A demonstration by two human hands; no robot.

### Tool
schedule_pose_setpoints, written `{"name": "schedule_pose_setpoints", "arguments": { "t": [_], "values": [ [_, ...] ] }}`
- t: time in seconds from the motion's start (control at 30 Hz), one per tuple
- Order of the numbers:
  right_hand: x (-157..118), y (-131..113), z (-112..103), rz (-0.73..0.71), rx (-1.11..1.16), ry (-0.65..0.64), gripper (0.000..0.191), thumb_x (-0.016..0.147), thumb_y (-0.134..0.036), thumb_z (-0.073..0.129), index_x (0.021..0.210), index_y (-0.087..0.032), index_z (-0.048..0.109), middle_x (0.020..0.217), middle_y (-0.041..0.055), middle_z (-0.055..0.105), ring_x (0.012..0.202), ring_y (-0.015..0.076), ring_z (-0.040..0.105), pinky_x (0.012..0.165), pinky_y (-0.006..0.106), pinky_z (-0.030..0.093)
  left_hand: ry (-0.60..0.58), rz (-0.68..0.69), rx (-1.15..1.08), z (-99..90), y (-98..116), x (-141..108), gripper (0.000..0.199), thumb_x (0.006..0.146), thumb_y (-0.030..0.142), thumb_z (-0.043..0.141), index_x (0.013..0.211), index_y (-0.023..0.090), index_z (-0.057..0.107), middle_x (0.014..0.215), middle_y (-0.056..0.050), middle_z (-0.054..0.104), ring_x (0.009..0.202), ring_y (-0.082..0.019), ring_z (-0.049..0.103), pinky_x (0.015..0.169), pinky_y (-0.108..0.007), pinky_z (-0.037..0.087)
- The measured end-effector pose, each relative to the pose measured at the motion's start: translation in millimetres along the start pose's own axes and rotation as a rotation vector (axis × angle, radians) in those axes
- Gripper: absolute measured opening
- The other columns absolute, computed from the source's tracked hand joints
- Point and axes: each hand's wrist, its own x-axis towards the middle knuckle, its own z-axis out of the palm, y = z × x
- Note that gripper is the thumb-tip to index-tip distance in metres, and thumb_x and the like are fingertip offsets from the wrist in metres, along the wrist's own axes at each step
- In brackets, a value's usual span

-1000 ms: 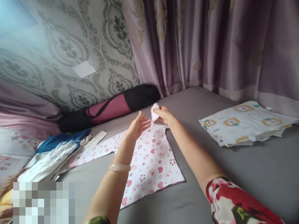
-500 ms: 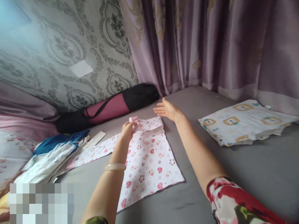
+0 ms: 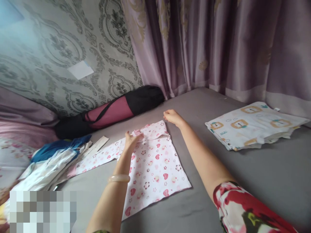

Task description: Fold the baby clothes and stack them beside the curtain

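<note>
A child's long-sleeved shirt (image 3: 155, 168), white with pink hearts, flowers and small figures, lies flat on the grey bed sheet (image 3: 204, 197). One sleeve reaches left to a pink cuff; the opposite sleeve appears folded across near the collar. My left hand (image 3: 132, 139) lies over the shirt by its pink collar, thumb and fingers apart. Just beyond the shirt's upper right corner, my right hand (image 3: 173, 117) hovers with its fingers curled in and nothing visible in them. A pale bangle circles my left wrist.
At right lies a stack of white printed cloths (image 3: 255, 124). A heap of white and blue clothes (image 3: 55, 158) is at left, touching the cuff. Along the patterned wall runs a long black and maroon bag (image 3: 111, 111). Purple curtains (image 3: 206, 42) hang behind the bed.
My left hand has let go of the pink collar, which now lies lower on the shirt, and its fingers have spread. My right hand has gone from outstretched to curled fingers.
</note>
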Motion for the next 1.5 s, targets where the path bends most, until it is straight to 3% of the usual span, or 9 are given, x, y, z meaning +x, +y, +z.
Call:
{"name": "schedule_pose_setpoints", "arguments": {
  "t": [0.1,0.23,0.37,0.53,0.63,0.73,0.9,1.1,1.5],
  "values": [
    [2,7,7,-0.07,-0.239,0.022,0.024,0.093,-0.026,0.05,0.096,-0.016,0.071,0.099,0.0105,0.074,0.093,0.0224,0.067,0.081,0.03,0.05,0.033,0.115,0.302,2.2,4,-7,0.103,0.055,0.029,0.083,0.14,0.015,0.027,0.128,-0.019,0.051,0.121,-0.032,0.052,0.095,-0.04,0.045],
    [1,10,18,-0.116,-0.345,-0.013,0.023,0.09,-0.024,0.053,0.1,-0.016,0.072,0.107,0.0129,0.072,0.103,0.0253,0.065,0.088,0.03,0.047,0.079,0.192,0.522,1.9,7,-15,0.07,0.07,0.027,0.068,0.131,0.012,0.037,0.129,-0.023,0.051,0.124,-0.034,0.05,0.096,-0.041,0.043],
    [2,14,25,-0.129,-0.385,-0.049,0.026,0.09,-0.024,0.053,0.108,-0.017,0.07,0.112,0.0125,0.071,0.105,0.0234,0.064,0.09,0.029,0.046,0.143,0.13,0.512,-5.8,6,-15,0.042,0.076,0.025,0.058,0.115,0.013,0.048,0.106,-0.019,0.064,0.106,-0.034,0.062,0.086,-0.041,0.046],
    [-2,15,28,-0.139,-0.47,-0.012,0.031,0.094,-0.024,0.046,0.115,-0.016,0.067,0.114,0.0141,0.07,0.108,0.0256,0.063,0.09,0.031,0.046,0.197,0.049,0.405,-20.4,-1,-12,0.025,0.077,0.033,0.059,0.098,0.019,0.055,0.091,-0.013,0.068,0.094,-0.031,0.066,0.077,-0.037,0.05],
    [-9,11,38,-0.233,-0.543,0.02,0.038,0.097,-0.023,0.037,0.125,-0.012,0.06,0.123,0.0171,0.065,0.116,0.0257,0.059,0.096,0.032,0.043,0.226,0.038,0.42,-26.9,-5,-13,0.034,0.079,0.038,0.059,0.104,0.016,0.056,0.102,-0.016,0.068,0.102,-0.03,0.065,0.083,-0.037,0.049],
    [-17,12,57,-0.37,-0.631,0.008,0.045,0.099,-0.026,0.034,0.135,-0.007,0.052,0.14,0.0191,0.053,0.132,0.026,0.046,0.109,0.035,0.032,0.254,0.027,0.456,-30.1,-10,-15,0.054,0.081,0.04,0.059,0.125,0.011,0.049,0.113,-0.02,0.065,0.108,-0.032,0.062,0.089,-0.039,0.047],
    [-29,29,86,-0.431,-0.79,-0.088,0.065,0.1,-0.042,0.028,0.149,0.0,0.031,0.159,0.0188,0.023,0.148,0.0287,0.014,0.119,0.045,0.008,0.223,0.229,0.529,-29.0,-20,-17,0.06,0.084,0.024,0.053,0.142,0.016,0.041,0.113,-0.015,0.064,0.111,-0.029,0.06,0.095,-0.039,0.044],
    [-32,48,93,-0.443,-0.897,-0.111,0.073,0.099,-0.05,0.025,0.15,0.003,0.027,0.158,0.0206,0.021,0.148,0.0291,0.014,0.119,0.044,0.005,0.18,0.297,0.639,-28.6,-29,-11,0.039,0.086,0.02,0.045,0.12,0.019,0.066,0.092,-0.012,0.066,0.099,-0.027,0.062,0.092,-0.036,0.044],
    [-32,42,91,-0.41,-0.867,-0.089,0.074,0.099,-0.05,0.023,0.151,0.003,0.025,0.159,0.0214,0.018,0.148,0.0302,0.012,0.119,0.043,0.006,0.255,0.338,0.514,-30.1,-37,-15,0.034,0.09,0.027,0.044,0.11,0.018,0.069,0.089,-0.01,0.063,0.099,-0.026,0.058,0.094,-0.035,0.044]
  ]
}}
